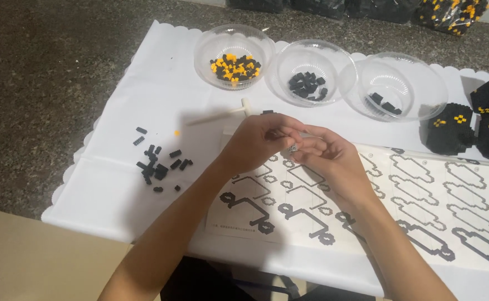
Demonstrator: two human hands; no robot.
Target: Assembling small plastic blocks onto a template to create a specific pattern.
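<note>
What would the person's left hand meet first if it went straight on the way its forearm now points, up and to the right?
Probably the right hand: the left hand already meets it fingertip to fingertip over the instruction sheet. Beyond lies the middle clear bowl, though depth is unclear.

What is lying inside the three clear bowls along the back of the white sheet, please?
The left bowl holds mixed black and yellow bricks; the middle bowl a small heap of black bricks; the right bowl only a few black bricks. Nothing covers their contents.
</note>
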